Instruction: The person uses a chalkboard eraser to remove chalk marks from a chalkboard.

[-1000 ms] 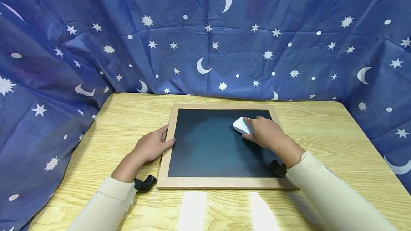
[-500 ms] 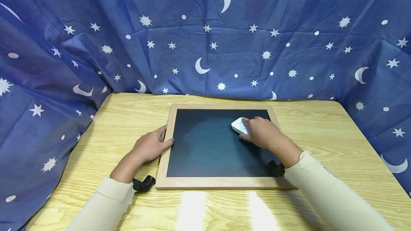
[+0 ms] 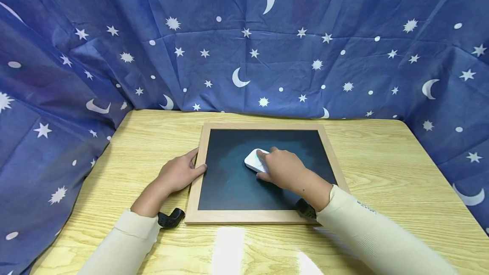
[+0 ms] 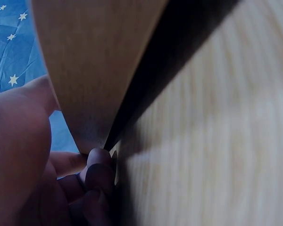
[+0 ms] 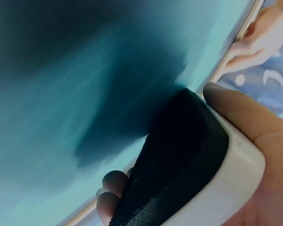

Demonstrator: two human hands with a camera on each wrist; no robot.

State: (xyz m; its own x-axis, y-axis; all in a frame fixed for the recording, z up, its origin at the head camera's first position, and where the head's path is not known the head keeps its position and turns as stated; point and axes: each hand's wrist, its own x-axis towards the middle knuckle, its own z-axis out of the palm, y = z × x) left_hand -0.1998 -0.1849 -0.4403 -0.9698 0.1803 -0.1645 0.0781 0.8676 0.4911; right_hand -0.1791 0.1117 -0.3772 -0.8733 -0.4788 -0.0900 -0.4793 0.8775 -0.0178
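A framed chalkboard point(image 3: 229, 190) with a dark face and a light wood frame lies on the table. My left hand point(image 3: 179, 174) holds its left side, thumb over the frame and fingers along the outer edge. In the left wrist view, the fingertips point(image 4: 99, 160) reach the lower edge of the frame point(image 4: 94, 84). Near the middle of the board, my right hand point(image 3: 284, 168) grips a white chalkboard eraser point(image 3: 253, 161). The right wrist view shows the eraser's black felt face point(image 5: 179, 155) tilted up from the board surface point(image 5: 47, 127), where faint pale streaks show.
The wood-grain table point(image 3: 389, 173) extends around the board on all sides. A blue curtain point(image 3: 214, 67) with moons and stars stands behind and at the sides. Black wrist cameras point(image 3: 170, 218) sit below both wrists, the right one close over the frame.
My right hand has moved the eraser leftward and slightly nearer, from the upper right of the board to about its middle. My left hand keeps its hold on the frame.
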